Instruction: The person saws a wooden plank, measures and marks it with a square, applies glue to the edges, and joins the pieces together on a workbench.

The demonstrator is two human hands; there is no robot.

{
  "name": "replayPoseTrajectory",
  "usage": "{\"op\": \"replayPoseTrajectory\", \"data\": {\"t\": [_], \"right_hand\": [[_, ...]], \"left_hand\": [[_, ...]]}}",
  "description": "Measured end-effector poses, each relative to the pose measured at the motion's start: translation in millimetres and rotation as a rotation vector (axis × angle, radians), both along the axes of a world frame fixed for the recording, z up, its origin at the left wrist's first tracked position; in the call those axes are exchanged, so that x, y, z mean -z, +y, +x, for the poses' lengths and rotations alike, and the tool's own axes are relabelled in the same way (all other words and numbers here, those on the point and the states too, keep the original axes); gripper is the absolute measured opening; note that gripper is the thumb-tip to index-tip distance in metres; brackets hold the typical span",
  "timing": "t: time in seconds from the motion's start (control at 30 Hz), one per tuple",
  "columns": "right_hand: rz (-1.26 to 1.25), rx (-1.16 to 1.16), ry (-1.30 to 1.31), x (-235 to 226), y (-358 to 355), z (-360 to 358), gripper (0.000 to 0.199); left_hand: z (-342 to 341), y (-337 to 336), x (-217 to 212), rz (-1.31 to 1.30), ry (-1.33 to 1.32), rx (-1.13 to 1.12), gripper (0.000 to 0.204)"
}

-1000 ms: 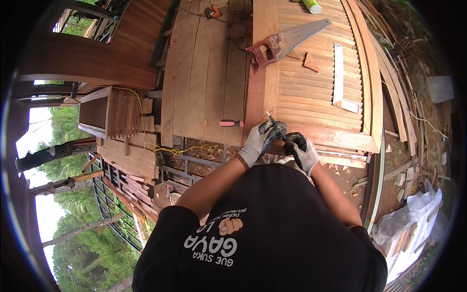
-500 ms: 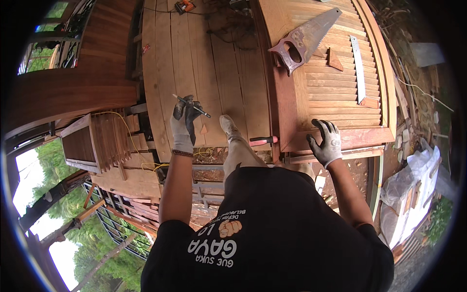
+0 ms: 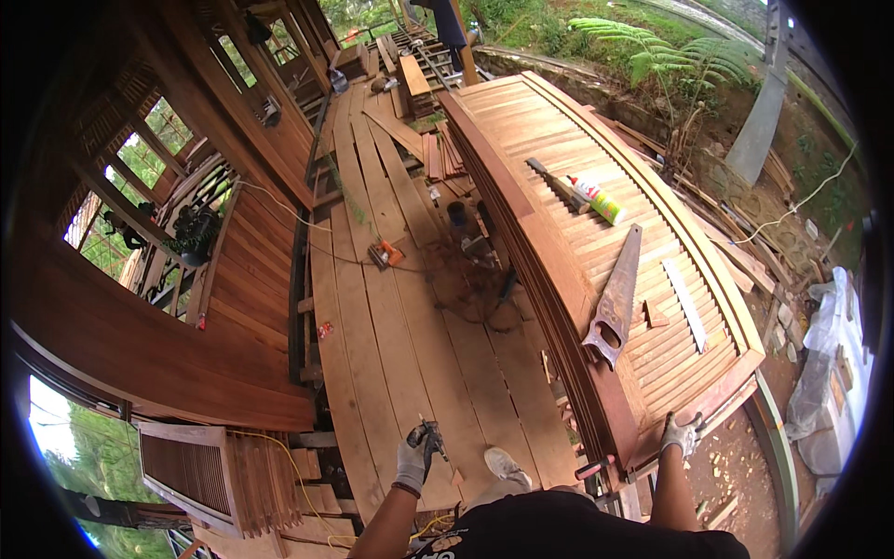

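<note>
My left hand (image 3: 411, 466), in a grey glove with dark fingers, is closed around a thin dark pen (image 3: 442, 451) above the plank floor. My right hand (image 3: 684, 435), gloved alike, rests with fingers apart on the near end rail of a louvred wooden panel (image 3: 643, 410). On the panel's slats lie a handsaw (image 3: 622, 289), a small triangular wood offcut (image 3: 656, 314) and a try square (image 3: 687, 303) with a metal blade. Farther up are a white-and-green bottle (image 3: 601, 201) with a red cap and a dark-bladed tool (image 3: 556, 184) beside it. A red-and-black handled tool (image 3: 594, 467) sits by the panel's near left corner.
An orange power tool (image 3: 385, 253) with a cord lies on the plank floor (image 3: 372, 345). Slatted panels (image 3: 191, 475) stand at the lower left. Plastic-wrapped material (image 3: 829, 401) is at the right. Loose boards (image 3: 444, 154) lie farther off.
The view has tilted up, bringing the far floor, bottle and garden into sight. My left hand keeps the pen; my right hand stays at the panel's near end.
</note>
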State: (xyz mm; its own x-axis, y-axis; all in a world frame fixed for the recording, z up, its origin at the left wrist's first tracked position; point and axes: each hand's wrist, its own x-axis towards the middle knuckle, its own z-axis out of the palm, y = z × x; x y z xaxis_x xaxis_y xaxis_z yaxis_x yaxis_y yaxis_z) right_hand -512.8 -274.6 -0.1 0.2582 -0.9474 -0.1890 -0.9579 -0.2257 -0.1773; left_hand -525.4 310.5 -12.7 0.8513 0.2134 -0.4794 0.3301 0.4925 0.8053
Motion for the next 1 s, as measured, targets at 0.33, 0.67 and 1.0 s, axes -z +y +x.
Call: {"op": "replayPoseTrajectory", "data": {"t": [0.33,0.67,1.0], "right_hand": [[0.016,0.108,-0.123,16,27,24,0.098],[0.014,0.135,-0.079,3,9,26,0.098],[-0.096,0.398,-0.295,-53,53,13,0.100]], "left_hand": [[145,-38,-58,0.062,-0.135,0.350,0.026],[291,-35,-29,-0.040,-0.006,0.527,0.025],[418,-77,-14,0.226,0.038,0.737,0.020]]}}
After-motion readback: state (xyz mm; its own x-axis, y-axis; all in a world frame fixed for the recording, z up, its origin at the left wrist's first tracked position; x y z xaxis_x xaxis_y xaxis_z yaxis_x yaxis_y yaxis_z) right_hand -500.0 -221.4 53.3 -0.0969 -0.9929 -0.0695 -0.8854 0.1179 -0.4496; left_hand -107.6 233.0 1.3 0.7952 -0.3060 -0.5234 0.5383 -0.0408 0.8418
